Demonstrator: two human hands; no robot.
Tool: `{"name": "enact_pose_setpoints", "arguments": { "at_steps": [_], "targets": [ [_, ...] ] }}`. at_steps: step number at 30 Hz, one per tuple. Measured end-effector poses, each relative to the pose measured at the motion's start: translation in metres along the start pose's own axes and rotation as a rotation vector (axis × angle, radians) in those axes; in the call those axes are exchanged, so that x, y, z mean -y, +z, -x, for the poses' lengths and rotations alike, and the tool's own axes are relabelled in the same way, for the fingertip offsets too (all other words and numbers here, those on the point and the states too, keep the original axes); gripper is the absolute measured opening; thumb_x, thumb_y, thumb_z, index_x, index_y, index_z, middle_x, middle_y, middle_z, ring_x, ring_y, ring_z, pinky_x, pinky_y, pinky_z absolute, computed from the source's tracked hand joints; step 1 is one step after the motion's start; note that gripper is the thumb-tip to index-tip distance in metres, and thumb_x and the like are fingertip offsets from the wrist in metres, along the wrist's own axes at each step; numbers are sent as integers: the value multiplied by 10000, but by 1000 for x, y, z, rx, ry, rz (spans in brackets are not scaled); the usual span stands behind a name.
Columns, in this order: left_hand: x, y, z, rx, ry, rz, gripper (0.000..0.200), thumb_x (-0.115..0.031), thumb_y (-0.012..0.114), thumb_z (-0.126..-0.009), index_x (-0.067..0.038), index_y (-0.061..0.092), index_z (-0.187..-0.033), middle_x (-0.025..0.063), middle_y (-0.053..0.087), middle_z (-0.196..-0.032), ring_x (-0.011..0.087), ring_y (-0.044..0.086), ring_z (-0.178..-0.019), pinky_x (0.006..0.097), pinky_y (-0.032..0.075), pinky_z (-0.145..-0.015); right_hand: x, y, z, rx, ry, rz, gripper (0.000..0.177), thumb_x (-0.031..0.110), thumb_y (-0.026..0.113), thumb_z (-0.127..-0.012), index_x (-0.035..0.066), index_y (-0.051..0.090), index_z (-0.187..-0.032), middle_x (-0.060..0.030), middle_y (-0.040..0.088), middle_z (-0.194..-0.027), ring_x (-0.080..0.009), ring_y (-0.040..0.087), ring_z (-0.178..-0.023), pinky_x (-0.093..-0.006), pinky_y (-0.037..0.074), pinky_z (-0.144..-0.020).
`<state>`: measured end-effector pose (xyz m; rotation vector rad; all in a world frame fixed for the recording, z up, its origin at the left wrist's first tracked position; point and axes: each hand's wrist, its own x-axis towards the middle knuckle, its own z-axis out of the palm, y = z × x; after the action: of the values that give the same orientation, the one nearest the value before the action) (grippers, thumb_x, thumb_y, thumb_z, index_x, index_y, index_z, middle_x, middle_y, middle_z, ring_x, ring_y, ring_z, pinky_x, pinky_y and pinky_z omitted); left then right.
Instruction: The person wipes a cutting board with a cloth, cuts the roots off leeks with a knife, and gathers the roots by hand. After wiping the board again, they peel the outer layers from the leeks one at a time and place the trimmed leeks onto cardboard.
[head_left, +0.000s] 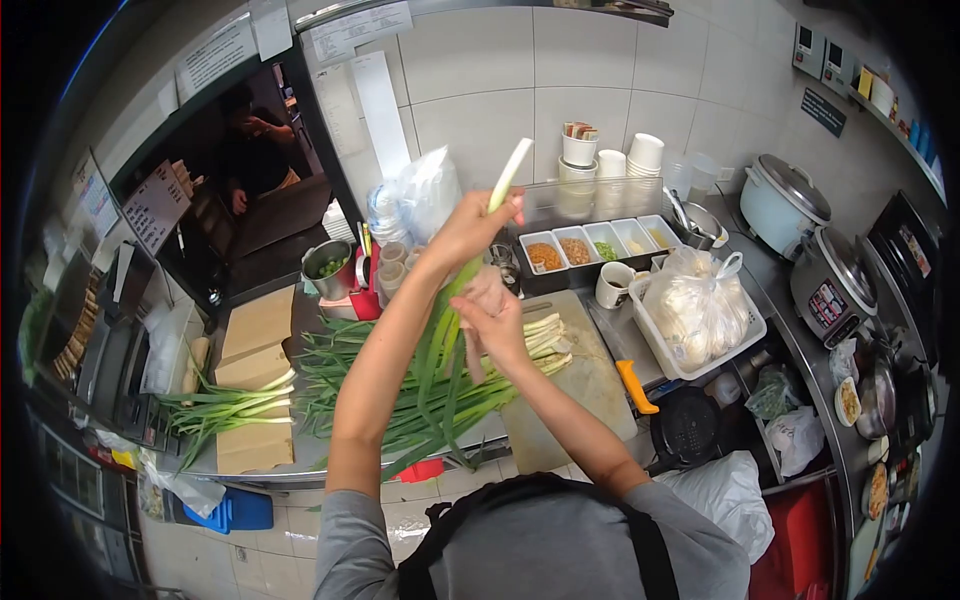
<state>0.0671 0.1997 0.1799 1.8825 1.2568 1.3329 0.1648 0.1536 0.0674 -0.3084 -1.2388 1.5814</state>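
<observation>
Brown paper on the left, and a small bunch of green onions lies across it! Next along, the big leafy pile sprawls beneath the hands, pale ends over the cutting board. Above it, the left hand is wrapped around one green onion stalk, white end poking up past the fist, leaves trailing below. Just lower, the right hand pinches in at the green part, a limp strip dangling there. Further right: an orange-handled knife, then a white basket!
</observation>
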Motion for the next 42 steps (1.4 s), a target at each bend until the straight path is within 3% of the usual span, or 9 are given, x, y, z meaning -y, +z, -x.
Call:
{"name": "enact_pose_setpoints", "arguments": {
  "at_steps": [4, 14, 18, 25, 29, 32, 36, 38, 42],
  "targets": [
    [-46, -36, 8, -192, -96, 134, 311, -357, 483, -932, -101, 568, -777, 56, 577, -1221, 219, 536, -1128, 385, 422, -913, -7, 13, 18, 144, 18, 68, 189, 75, 710, -778, 32, 561, -886, 20, 580, -765, -45, 523, -646, -198, 435, -569],
    [-49, -71, 90, -470, -159, 319, 226, -268, 428, -970, -53, 490, -934, 129, 647, -842, 150, 642, -692, 246, 508, -596, -10, 30, 23, 302, 129, 20, 245, 124, 698, -784, 32, 550, -956, 2, 573, -784, -51, 524, -715, -214, 445, -631],
    [-70, -117, 124, -669, -94, 330, 193, -298, 413, -973, -107, 444, -961, 141, 632, -903, 215, 664, -726, 273, 536, -588, -36, -10, 38, 559, 343, 457, 324, 172, 636, -841, -3, 535, -1094, -64, 612, -976, -108, 558, -873, -258, 455, -769],
    [-64, -116, 178, -693, -192, 572, 134, -303, 365, -983, -189, 345, -1051, 222, 501, -1192, 413, 576, -1014, 482, 527, -798, 3, 17, 50, 438, -204, 205, 381, 280, 351, -976, -32, 524, -1112, -68, 596, -926, -159, 544, -836, -297, 438, -769],
    [-46, -74, 168, -603, -94, 727, 137, -276, 346, -988, -198, 356, -1101, 233, 445, -1257, 440, 523, -1078, 509, 521, -810, -7, 62, 39, 541, -380, 440, 531, 247, 450, -916, -62, 341, -1334, -264, 429, -1283, -404, 363, -1241, -432, 215, -1065],
    [-76, -77, 166, -636, -7, 713, 141, -271, 341, -989, -186, 356, -1100, 239, 438, -1265, 434, 511, -1094, 503, 521, -815, -9, 64, 46, 551, -703, 668, 572, 215, 512, -871, -84, 339, -1328, -271, 404, -1305, -429, 317, -1260, -482, 161, -1076],
    [-89, -88, 175, -601, -16, 525, 164, -280, 350, -988, -158, 363, -1096, 193, 521, -1107, 370, 556, -1041, 469, 495, -858, -40, 28, 56, 507, -697, 634, 607, 161, 584, -811, -69, 358, -1325, -257, 401, -1315, -421, 297, -1272, -489, 162, -1069],
    [-82, -79, 173, -583, -159, 265, 180, -253, 390, -982, -112, 425, -1090, 98, 572, -884, 183, 587, -863, 271, 466, -743, -19, 41, 45, 407, -650, 350, 703, 136, 629, -785, -46, 288, -1372, -214, 411, -1317, -341, 330, -1267, -430, 192, -1065],
    [-80, -31, 153, -523, 65, 214, 194, -132, 440, -959, -22, 513, -1100, 21, 536, -847, 81, 499, -797, 207, 411, -743, 40, 84, -3, 419, -422, 92, 857, 114, 713, -745, -16, 193, -1415, -138, 429, -1291, -178, 461, -1133, -318, 380, -943]
  ]
}}
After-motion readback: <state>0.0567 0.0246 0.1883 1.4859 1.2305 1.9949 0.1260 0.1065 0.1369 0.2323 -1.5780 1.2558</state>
